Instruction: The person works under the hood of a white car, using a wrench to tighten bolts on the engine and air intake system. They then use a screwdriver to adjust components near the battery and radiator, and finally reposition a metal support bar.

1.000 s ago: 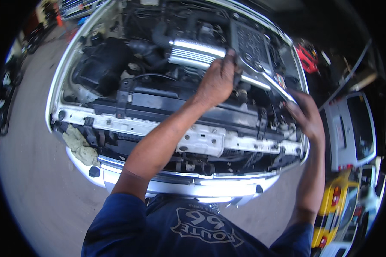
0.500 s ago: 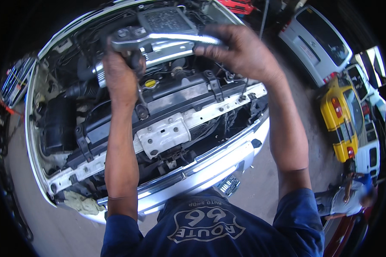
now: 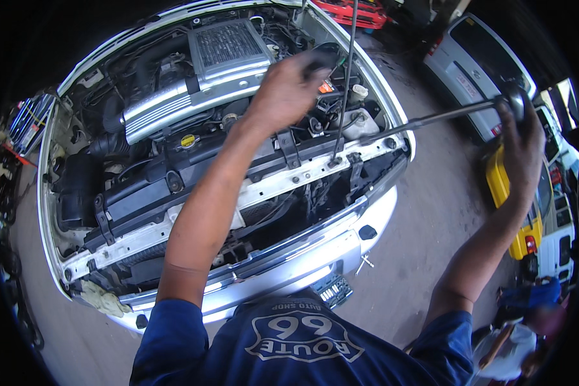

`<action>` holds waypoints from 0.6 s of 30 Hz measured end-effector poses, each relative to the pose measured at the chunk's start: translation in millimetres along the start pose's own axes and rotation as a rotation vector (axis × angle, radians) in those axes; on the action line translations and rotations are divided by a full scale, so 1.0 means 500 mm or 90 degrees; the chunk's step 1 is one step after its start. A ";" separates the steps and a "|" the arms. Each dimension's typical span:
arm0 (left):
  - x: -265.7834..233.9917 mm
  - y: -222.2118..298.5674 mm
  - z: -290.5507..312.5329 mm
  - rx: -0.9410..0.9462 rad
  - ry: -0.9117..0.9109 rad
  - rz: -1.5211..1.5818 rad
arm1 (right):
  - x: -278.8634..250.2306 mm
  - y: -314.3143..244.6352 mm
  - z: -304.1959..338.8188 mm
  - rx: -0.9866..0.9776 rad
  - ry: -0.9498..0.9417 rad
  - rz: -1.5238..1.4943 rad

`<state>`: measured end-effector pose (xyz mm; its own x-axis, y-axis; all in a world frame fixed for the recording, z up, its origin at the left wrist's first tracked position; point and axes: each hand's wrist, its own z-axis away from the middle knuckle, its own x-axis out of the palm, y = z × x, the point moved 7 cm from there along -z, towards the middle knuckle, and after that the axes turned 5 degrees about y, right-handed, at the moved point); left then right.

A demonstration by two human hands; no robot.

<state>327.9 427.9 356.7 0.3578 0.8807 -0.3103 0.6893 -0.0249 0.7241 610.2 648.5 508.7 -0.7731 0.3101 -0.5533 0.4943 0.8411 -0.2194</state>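
My right hand (image 3: 524, 145) is out to the right, beyond the car's front corner, closed around the shiny head of a ratchet wrench (image 3: 513, 101). From it a long thin extension bar (image 3: 444, 117) reaches left, its far end over the front edge of the engine bay. My left hand (image 3: 286, 90) is above the right side of the engine bay, near the thin upright rod (image 3: 349, 77). Its fingers are dark and blurred against a black shape, so their closure does not show. Below lies the engine with its yellow cap (image 3: 187, 141) and silver-edged intercooler (image 3: 228, 45).
The white car's bumper (image 3: 289, 273) is close to my body. A socket set case (image 3: 333, 289) lies by it, and a pale cloth (image 3: 103, 299) hangs at the left corner. At right are a silver van (image 3: 476, 71), a yellow car (image 3: 498, 180) and people (image 3: 511, 347).
The ratchet wrench has left my left hand and swung right with my right hand, its extension bar now lying nearly level. My left hand has moved right across the engine bay.
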 end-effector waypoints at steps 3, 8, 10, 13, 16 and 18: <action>0.084 -0.181 0.001 -0.149 -0.125 -0.127 | 0.046 0.119 -0.093 -0.041 0.035 0.015; 0.265 -0.332 0.041 -0.128 -0.239 -0.284 | 0.281 0.070 -0.173 -0.245 -0.076 -0.146; 0.290 -0.361 0.059 -0.170 -0.191 -0.278 | 0.368 0.014 -0.164 -0.319 -0.108 -0.214; 0.294 -0.376 0.081 -0.247 -0.088 -0.257 | 0.478 -0.056 -0.149 -0.338 -0.213 -0.262; 0.283 -0.359 0.089 -0.239 0.006 -0.256 | 0.530 -0.113 -0.125 -0.391 -0.259 -0.337; 0.287 -0.358 0.094 -0.268 -0.026 -0.291 | 0.563 -0.141 -0.114 -0.413 -0.324 -0.302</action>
<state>285.7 536.5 153.6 0.1143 0.7396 -0.6632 0.4743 0.5460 0.6906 335.2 701.8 414.0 -0.4951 -0.2279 -0.8384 -0.2616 0.9593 -0.1063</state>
